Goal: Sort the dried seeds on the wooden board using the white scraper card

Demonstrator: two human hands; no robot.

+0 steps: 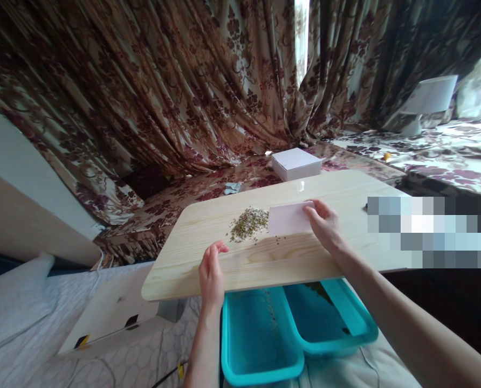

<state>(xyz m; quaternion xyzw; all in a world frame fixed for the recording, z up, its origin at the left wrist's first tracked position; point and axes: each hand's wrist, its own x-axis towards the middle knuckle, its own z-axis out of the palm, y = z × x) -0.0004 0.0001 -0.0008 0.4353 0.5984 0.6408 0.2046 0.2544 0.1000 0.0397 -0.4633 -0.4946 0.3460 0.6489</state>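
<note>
A loose pile of small green and brown grains lies on the pale wooden tabletop; I cannot make out their kind. My right hand pinches the right end of a white card, thumb on top. The card's left edge meets the right side of the pile, and a few stray grains lie just below it. Near the front edge of the table, to the lower left of the pile, is my left hand. Its fingers are loosely stretched toward the right, with nothing seen in them.
Two turquoise tubs stand side by side below the table's front edge, with some grains in the left one. Behind the table sits a white box. A large white carton lies at left. Curtains hang behind; a lamp stands far right.
</note>
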